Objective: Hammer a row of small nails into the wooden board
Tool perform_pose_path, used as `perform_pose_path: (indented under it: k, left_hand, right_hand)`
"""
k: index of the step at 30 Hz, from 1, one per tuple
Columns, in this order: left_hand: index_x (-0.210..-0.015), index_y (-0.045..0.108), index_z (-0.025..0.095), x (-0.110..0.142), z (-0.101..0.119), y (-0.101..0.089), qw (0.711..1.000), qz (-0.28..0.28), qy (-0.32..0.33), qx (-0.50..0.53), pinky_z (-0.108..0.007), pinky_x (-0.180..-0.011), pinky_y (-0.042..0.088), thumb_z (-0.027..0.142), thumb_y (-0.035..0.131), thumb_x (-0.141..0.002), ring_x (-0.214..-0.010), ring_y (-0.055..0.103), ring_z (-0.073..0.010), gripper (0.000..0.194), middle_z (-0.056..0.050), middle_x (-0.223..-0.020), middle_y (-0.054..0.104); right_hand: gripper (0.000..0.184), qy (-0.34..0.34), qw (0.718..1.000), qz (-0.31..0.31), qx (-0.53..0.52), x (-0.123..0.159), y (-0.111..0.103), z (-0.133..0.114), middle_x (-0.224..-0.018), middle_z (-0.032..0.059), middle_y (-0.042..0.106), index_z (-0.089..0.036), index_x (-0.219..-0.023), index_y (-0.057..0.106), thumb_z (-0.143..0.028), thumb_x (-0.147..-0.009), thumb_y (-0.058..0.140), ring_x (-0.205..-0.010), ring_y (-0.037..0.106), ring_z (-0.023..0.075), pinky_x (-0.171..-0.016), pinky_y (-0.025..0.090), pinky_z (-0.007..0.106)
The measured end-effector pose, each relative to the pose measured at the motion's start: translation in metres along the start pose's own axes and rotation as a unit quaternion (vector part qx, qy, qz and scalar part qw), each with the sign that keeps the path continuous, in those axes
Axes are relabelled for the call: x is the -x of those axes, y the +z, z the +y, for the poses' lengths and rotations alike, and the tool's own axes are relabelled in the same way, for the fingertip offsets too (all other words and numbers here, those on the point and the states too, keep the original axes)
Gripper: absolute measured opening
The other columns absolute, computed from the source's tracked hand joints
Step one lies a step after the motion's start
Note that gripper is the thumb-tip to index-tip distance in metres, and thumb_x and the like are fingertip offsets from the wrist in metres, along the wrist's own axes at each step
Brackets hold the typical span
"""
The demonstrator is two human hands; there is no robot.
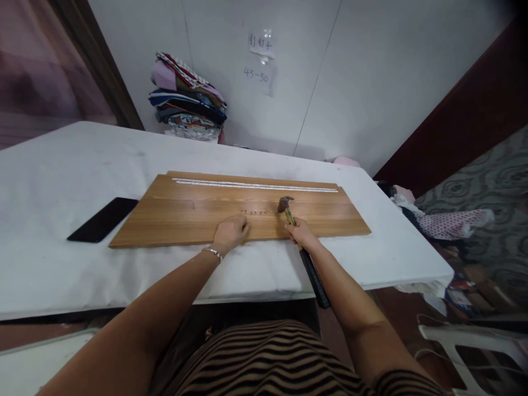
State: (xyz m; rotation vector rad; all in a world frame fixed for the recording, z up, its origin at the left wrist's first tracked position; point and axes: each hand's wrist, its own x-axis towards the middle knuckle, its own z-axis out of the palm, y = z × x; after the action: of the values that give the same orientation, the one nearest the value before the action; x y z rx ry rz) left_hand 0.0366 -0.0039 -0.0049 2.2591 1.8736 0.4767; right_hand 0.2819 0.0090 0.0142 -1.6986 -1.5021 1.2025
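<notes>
A long wooden board (177, 212) lies flat on the white table (53, 181). A short row of small nails (258, 212) stands in the board near its middle. My right hand (302, 232) grips a hammer (289, 212) high on its handle, the head resting on the board at the right end of the nail row. My left hand (231, 231) sits with fingers curled at the board's near edge, just left of the nails; what it pinches is too small to name. A white strip (256, 186) runs along the board's far edge.
A black phone (103, 219) lies on the table left of the board. A pile of folded fabrics (187, 99) leans against the wall behind. Cloth and clutter sit on the floor at the right, with a white plastic chair (474, 352).
</notes>
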Motion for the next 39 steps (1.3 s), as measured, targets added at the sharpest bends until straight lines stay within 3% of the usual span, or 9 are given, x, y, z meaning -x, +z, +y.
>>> perform_pose_path:
  k: [6,10,19,39]
  left_hand:
    - [-0.091,0.062,0.019,0.002,-0.007,-0.001,0.997,-0.019,0.072,0.026,-0.034,-0.078,0.045,0.056,0.059,-0.083,-0.089,0.061,-0.0233,0.037,-0.008,-0.093,0.067]
    - [-0.102,0.063,0.018,0.008,-0.011,0.002,0.989,-0.012,0.144,0.011,-0.038,-0.087,0.045,0.055,0.066,-0.080,-0.098,0.060,-0.0257,0.043,-0.010,-0.105,0.065]
    - [-0.113,0.068,0.019,0.020,-0.009,0.011,0.989,0.005,0.147,0.012,-0.043,-0.098,0.043,0.036,0.065,-0.084,-0.110,0.055,-0.0276,0.033,-0.011,-0.113,0.062]
    - [-0.115,0.069,0.023,0.026,-0.012,0.018,0.988,0.013,0.151,0.021,-0.043,-0.098,0.043,0.032,0.060,-0.089,-0.112,0.055,-0.0266,0.029,-0.011,-0.115,0.063]
  right_hand:
    - [0.018,-0.004,1.000,0.004,0.013,0.004,-0.002,-0.002,-0.036,-0.0095,0.040,-0.023,-0.074,0.041,-0.018,-0.086,0.053,-0.031,0.036,0.0098,-0.037,0.025,0.021]
    - [0.017,0.001,1.000,-0.005,0.022,0.007,-0.001,-0.004,-0.036,-0.0093,0.040,-0.023,-0.075,0.041,-0.019,-0.087,0.053,-0.032,0.036,0.0108,-0.038,0.026,0.021]
    - [0.020,-0.012,1.000,0.012,-0.016,0.003,-0.001,0.005,-0.039,-0.0101,0.040,-0.023,-0.075,0.041,-0.022,-0.084,0.059,-0.032,0.036,0.0091,-0.038,0.026,0.020]
    - [0.013,-0.013,0.999,0.015,-0.037,0.002,0.003,0.007,-0.036,-0.0115,0.039,-0.022,-0.077,0.043,-0.023,-0.081,0.056,-0.030,0.033,0.0091,-0.036,0.025,0.021]
